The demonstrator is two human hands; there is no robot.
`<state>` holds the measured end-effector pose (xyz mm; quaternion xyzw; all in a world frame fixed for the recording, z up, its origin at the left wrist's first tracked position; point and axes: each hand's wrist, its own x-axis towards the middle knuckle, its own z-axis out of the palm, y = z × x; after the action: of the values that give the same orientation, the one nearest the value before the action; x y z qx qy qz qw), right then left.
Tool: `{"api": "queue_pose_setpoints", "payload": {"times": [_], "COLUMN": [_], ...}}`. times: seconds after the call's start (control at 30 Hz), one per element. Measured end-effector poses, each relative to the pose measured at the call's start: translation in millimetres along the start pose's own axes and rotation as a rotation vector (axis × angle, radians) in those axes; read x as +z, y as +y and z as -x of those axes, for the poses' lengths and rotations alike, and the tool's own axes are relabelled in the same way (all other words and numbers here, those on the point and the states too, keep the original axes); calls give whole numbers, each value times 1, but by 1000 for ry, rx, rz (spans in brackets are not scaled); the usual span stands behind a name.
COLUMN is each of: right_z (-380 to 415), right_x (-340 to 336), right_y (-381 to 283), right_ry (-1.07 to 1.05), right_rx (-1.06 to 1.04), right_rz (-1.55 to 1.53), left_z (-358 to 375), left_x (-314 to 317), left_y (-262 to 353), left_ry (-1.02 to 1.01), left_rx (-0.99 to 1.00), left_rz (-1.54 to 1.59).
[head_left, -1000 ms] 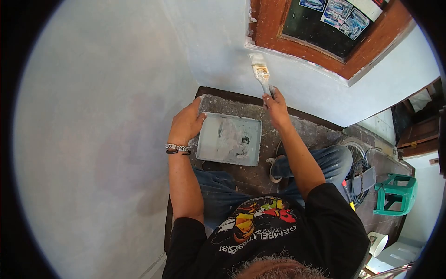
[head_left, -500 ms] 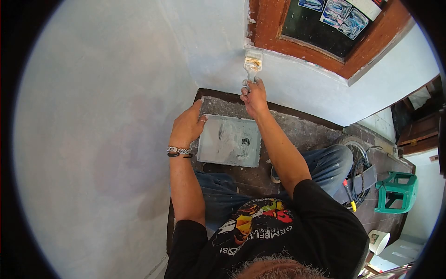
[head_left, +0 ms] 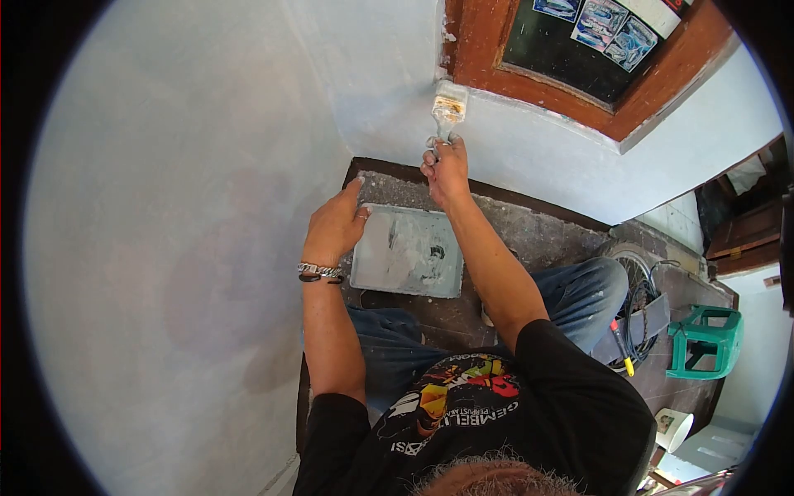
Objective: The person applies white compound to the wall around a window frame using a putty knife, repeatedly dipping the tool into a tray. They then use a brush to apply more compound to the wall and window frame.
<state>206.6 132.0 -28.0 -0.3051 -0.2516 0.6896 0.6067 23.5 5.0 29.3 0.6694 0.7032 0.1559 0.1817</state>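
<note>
My right hand [head_left: 447, 169] is wrapped round the handle of a paintbrush [head_left: 449, 106]. The brush's bristles lie against the pale wall [head_left: 372, 91], just below the lower left corner of the brown window frame [head_left: 529, 91]. My left hand [head_left: 335, 225] has its fingers stretched out at the upper left edge of the grey paint tray [head_left: 407, 251], with the thumb near the rim. Wet grey-white paint and a dark patch show inside the tray. Whether the left hand touches the tray is hard to tell.
A dark baseboard [head_left: 529, 208] runs along the wall's foot. My bent legs in jeans [head_left: 583, 298] flank the tray. On the right are a wheel with black cable [head_left: 641, 285], a red-yellow handled tool [head_left: 621, 347], a green stool [head_left: 705, 342] and a white container [head_left: 674, 430].
My right hand and the brush have shifted slightly left, and the brush head has moved up a little towards the window frame. My left hand stays nearly where it was.
</note>
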Motion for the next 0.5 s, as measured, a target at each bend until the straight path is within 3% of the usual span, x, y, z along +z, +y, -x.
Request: {"api": "queue_pose_setpoints", "payload": {"times": [0.2, 0.5], "right_z": [-12, -20], "right_x": [-2, 9], "right_y": [2, -12], "right_ry": [23, 18], "right_rx": [30, 72], "right_rz": [4, 27], "left_z": [-1, -3], "left_x": [5, 4], "left_y": [-2, 3], "left_ry": [64, -7], "left_rx": [71, 14], "left_rz": [-3, -16]}}
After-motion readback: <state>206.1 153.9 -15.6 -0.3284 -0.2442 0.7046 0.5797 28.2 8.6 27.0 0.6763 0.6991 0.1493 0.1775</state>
